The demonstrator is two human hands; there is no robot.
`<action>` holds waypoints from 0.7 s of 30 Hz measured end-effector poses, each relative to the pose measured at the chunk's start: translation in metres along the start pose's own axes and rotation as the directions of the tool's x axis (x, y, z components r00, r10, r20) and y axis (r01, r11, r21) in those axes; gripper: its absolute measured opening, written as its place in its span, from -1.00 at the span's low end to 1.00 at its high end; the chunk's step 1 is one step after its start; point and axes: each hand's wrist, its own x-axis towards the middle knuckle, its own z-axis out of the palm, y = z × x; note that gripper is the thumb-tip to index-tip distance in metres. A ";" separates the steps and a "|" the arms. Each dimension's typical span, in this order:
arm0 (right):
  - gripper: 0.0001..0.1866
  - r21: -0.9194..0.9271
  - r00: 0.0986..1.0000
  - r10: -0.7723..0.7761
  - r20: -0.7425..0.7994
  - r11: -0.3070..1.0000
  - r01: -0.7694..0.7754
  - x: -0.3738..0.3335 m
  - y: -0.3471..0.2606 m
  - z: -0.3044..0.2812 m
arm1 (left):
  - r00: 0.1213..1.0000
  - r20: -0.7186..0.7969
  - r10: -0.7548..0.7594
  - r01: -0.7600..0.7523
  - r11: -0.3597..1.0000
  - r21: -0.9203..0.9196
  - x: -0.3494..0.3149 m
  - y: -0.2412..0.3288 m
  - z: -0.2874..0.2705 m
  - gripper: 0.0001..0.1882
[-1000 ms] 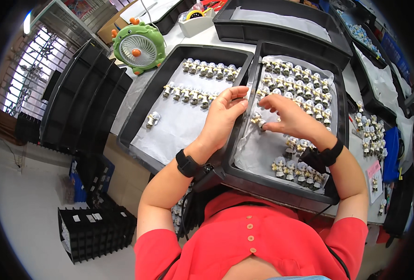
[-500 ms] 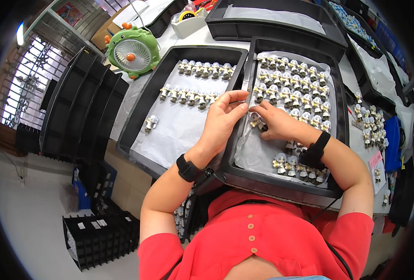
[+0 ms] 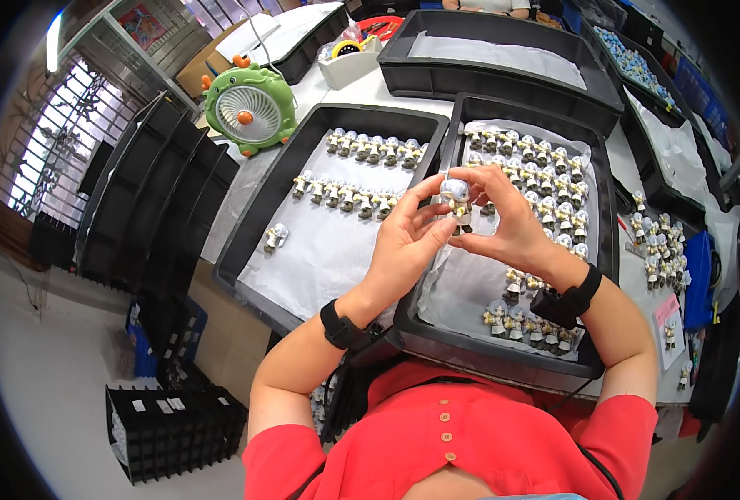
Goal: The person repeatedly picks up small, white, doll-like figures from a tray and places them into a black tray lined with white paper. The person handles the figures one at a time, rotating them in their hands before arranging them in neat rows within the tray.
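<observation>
A small figurine (image 3: 456, 193) with pale grey hair, a white-and-yellow outfit and a dark base is held upright between my two hands. My left hand (image 3: 407, 233) closes on its left side with thumb and fingers. My right hand (image 3: 510, 218) curves around from the right, fingertips at its head and thumb near its base. Both hands are above the inner walls of two black trays. The right tray (image 3: 503, 360) holds rows of similar figurines on white paper. In the left tray (image 3: 257, 204) lie two rows of them and a single figurine (image 3: 276, 237).
A green animal-shaped fan (image 3: 249, 108) stands beyond the left tray. Farther back is a paper-lined black tray (image 3: 495, 79), beside a tape dispenser (image 3: 347, 62). More figurines (image 3: 662, 246) cluster on the table at right, near a blue bin (image 3: 699, 279). Stacked black trays (image 3: 145, 183) stand at left.
My right hand has lifted the figurine from the right tray, and both hands now hold it upright. The view has shifted slightly, bringing a person's arms in at the far edge.
</observation>
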 end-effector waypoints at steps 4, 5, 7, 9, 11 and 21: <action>-0.30 -0.009 0.999 -0.025 -0.043 1.000 0.025 -0.002 -0.001 0.006 | 1.000 -0.010 0.013 -0.012 1.000 0.018 0.000 -0.004 0.001 -0.36; -0.30 -0.012 0.998 -0.037 -0.053 0.999 0.036 -0.003 -0.002 0.009 | 1.000 -0.017 0.011 -0.010 1.000 0.003 0.000 -0.005 0.001 -0.36; -0.31 -0.033 0.998 -0.053 -0.038 0.998 0.052 -0.003 -0.004 0.008 | 1.000 -0.010 0.000 0.000 1.000 -0.030 -0.001 -0.003 0.002 -0.36; -0.31 -0.050 0.997 -0.065 -0.036 0.997 0.063 -0.002 -0.006 0.007 | 1.000 -0.008 0.001 -0.001 0.999 -0.033 -0.001 -0.002 0.003 -0.37; -0.31 -0.055 0.997 -0.065 -0.030 0.997 0.063 -0.003 -0.004 0.006 | 1.000 -0.012 0.013 -0.013 1.000 -0.007 -0.001 -0.002 0.003 -0.37; -0.25 -0.026 0.997 -0.067 -0.046 0.997 0.066 -0.003 -0.001 0.010 | 1.000 -0.018 0.021 -0.021 1.000 0.002 -0.001 -0.002 0.001 -0.42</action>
